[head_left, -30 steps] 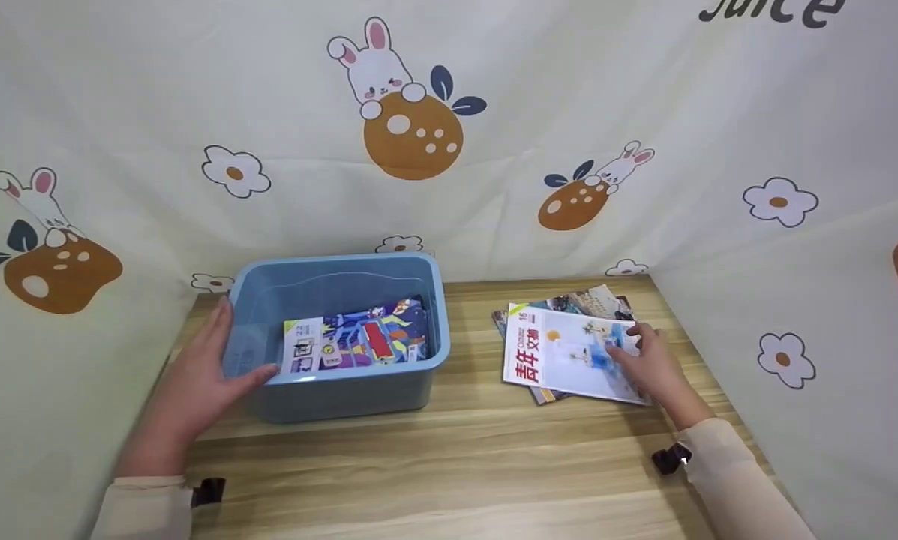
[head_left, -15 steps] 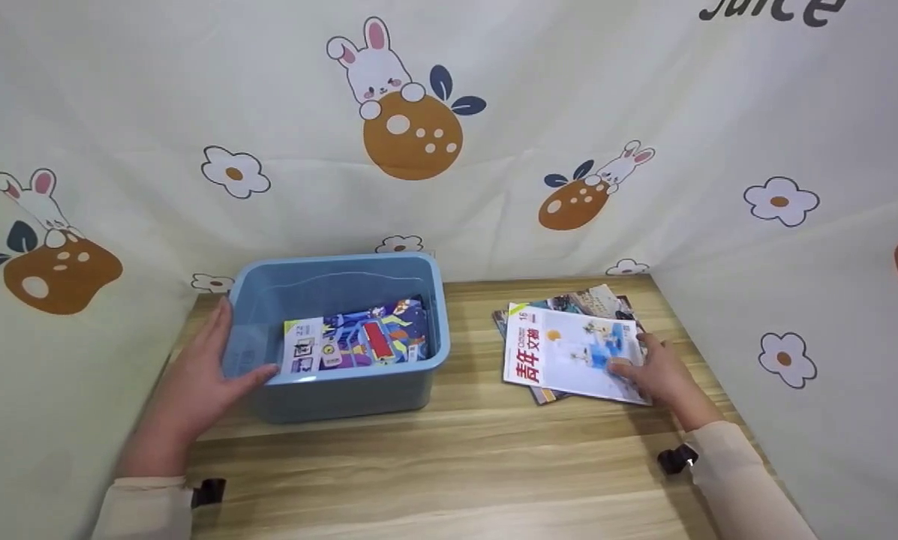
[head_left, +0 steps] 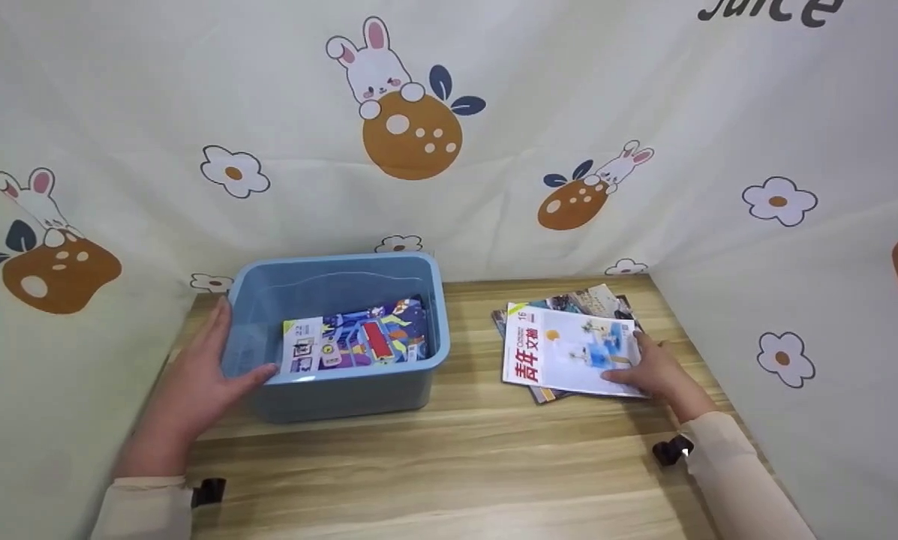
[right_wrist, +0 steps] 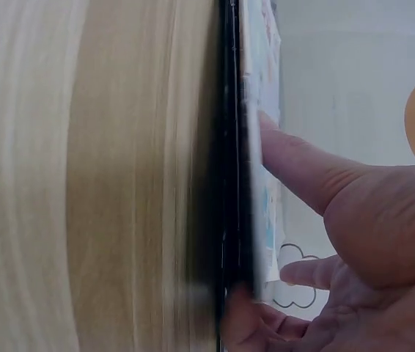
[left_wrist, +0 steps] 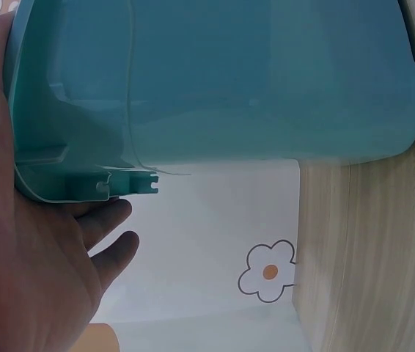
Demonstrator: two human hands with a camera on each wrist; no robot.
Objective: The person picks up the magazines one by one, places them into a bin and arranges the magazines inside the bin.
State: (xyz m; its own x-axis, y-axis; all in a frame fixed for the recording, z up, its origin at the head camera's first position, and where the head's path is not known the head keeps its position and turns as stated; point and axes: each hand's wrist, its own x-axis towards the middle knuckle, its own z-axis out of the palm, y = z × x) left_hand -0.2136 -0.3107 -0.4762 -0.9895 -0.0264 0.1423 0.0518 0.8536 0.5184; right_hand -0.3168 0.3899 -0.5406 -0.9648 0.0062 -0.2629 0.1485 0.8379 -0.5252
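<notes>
While the worktop (head_left: pixel 449 465) carries everything: blue bin (head_left: pixel 343 390) at left, left hand (head_left: pixel 193 382) laid flat against its near-left wall, fingers relaxed. Magazine stack (head_left: pixel 561 345) at right, long axis running away from the person; right hand (head_left: pixel 655 371) pinches the top magazine's (head_left: pixel 569 352) right edge, thumb on the cover.

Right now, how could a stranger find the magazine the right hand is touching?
Look at the right end of the wooden table, where magazines lie in a small stack. It is the top magazine, under the right hand, white with red characters along its left edge.
</notes>
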